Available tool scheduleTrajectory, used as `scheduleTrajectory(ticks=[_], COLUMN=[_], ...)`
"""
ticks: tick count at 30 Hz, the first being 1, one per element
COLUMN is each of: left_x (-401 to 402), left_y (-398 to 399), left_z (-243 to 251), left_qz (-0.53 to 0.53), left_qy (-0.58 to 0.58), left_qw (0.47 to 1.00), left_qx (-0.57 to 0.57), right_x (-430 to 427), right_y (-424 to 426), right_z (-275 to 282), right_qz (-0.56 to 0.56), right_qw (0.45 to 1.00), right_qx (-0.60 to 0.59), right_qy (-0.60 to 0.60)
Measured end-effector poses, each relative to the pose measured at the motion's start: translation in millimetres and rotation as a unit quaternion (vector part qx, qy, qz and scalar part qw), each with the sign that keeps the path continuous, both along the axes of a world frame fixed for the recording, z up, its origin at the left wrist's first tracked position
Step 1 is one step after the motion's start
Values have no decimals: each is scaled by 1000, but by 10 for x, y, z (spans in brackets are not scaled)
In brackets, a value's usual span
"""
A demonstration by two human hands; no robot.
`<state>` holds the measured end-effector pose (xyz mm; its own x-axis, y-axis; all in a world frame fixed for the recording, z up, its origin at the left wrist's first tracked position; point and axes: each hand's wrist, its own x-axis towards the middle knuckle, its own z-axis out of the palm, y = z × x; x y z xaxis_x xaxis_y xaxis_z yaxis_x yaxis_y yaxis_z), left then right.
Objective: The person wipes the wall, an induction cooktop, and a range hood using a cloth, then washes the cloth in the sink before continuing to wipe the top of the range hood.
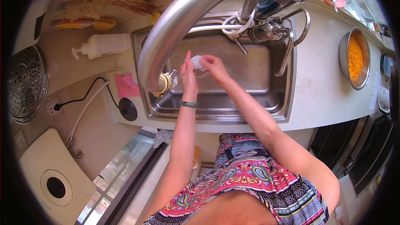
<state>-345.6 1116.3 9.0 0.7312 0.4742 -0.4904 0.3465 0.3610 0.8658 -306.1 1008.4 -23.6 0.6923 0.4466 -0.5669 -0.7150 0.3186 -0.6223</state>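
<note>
Between my two hands is a small whitish crumpled thing [197, 62], blurred, over the stainless steel sink [247, 82]. A thin curved rim shows just under it; what it belongs to, I cannot tell. My left hand [188, 76] is upright along its left side, fingers mostly straight, with a dark bangle on the wrist. From the right, the fingertips of my right hand [215, 67] pinch it. The nozzle of the big curved faucet [165, 82] is close to my left hand, and a blurred clear patch there looks like water.
The thick faucet pipe [175, 22] arches over the sink's left part. A metal filter tap [286, 47] stands at the back right. On the counter are a bowl of orange crumbly food [355, 57], a white pump bottle [107, 45], a pink cloth [127, 85] and a black round plug [127, 109].
</note>
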Motion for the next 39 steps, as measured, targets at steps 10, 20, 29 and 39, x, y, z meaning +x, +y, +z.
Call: scheduleTrajectory(ticks=[10,20,29,39], left_x=[-172,-198,-450,-151], left_y=[324,397,286,-43], left_z=[-97,154,-694,-309], left_qz=[-2,12,84,14], left_qy=[-25,-89,-78,-79], left_qw=[994,995,961,947], left_qx=[-111,-47,-253,-311], right_x=[-225,161,-249,8], right_y=[-164,26,620,487], right_z=[326,-346,166,-211], right_qz=[142,133,46,99], right_qw=[956,979,926,907], right_qx=[-131,-11,-204,-256], right_qy=[-223,-153,-315,-318])
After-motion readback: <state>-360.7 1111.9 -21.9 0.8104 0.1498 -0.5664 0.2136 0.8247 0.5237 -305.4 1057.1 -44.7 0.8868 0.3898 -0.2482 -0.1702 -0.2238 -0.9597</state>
